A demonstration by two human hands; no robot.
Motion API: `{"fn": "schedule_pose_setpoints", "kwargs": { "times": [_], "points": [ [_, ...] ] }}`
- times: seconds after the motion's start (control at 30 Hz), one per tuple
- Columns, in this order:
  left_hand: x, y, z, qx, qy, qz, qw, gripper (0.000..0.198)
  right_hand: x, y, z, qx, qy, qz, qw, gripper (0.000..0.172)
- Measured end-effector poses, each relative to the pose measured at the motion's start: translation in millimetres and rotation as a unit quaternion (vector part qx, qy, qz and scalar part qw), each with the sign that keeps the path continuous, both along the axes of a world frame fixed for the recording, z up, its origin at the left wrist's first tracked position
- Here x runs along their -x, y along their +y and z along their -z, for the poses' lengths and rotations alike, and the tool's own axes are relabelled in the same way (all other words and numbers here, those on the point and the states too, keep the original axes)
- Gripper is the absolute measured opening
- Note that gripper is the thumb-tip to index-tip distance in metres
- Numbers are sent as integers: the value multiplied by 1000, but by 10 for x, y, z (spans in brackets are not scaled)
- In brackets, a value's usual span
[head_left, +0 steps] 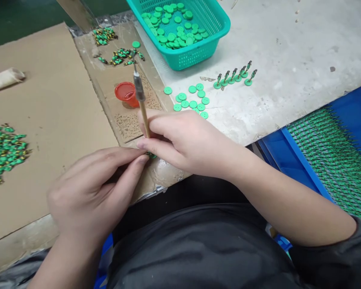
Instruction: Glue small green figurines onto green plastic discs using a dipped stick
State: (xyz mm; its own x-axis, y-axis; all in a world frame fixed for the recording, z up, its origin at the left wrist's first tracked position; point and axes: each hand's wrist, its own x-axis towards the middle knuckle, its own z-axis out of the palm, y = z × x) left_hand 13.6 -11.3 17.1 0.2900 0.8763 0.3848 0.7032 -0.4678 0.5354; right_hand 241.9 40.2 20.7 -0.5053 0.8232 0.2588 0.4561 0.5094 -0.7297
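My left hand (96, 184) is closed in a pinch on a small green piece (151, 155), mostly hidden by the fingertips; it looks like a little figurine against a green disc. Close against it, my right hand (180, 140) is closed around a thin wooden-handled tool (140, 93), held upright with its grey-wrapped end and fine metal tip pointing up. The tool's lower end is hidden behind my right fingers. Just beyond my hands stands a small red cup (126, 93) with liquid in it. Loose green discs (193, 104) with small holes lie beyond my right hand.
A green basket (192, 58) of discs stands at the back. Several figurines stand on discs (231, 80) to its right. Piles of loose figurines (7, 152) lie on cardboard (54, 112). A blue tray (307, 164) of rowed green pieces sits lower right, past the table edge.
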Motion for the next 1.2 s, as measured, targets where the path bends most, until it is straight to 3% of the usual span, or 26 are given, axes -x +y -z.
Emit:
{"fn": "schedule_pose_setpoints", "kwargs": {
  "times": [0.13, 0.37, 0.53, 0.63, 0.73, 1.0, 1.2],
  "points": [
    [2, -4, -3, 2, 6, -2, 1000, 9, 6, 38, 14, -12, -17, -31, 999, 45],
    [21, -1, 22, -15, 17, -11, 1000, 8, 38, -7, -32, -37, -50, -38, 997, 36],
    [29, 37, 27, -37, 21, 12, 999, 7, 35, -77, 29, -21, -20, -2, 1000, 34],
    [34, 68, 51, -53, 18, 32, 998, 8, 0, -172, 109, -59, 19, 24, 998, 32],
    [47, 94, 86, -67, 16, 49, 996, 8, -25, -242, 155, -90, 37, 20, 995, 30],
    [68, 98, 107, -63, 16, 49, 997, 6, -19, -234, 131, -59, 23, 22, 998, 25],
    [79, 104, 122, -66, 15, 59, 996, 6, -12, -269, 121, -90, 17, 2, 996, 18]
  ]
}}
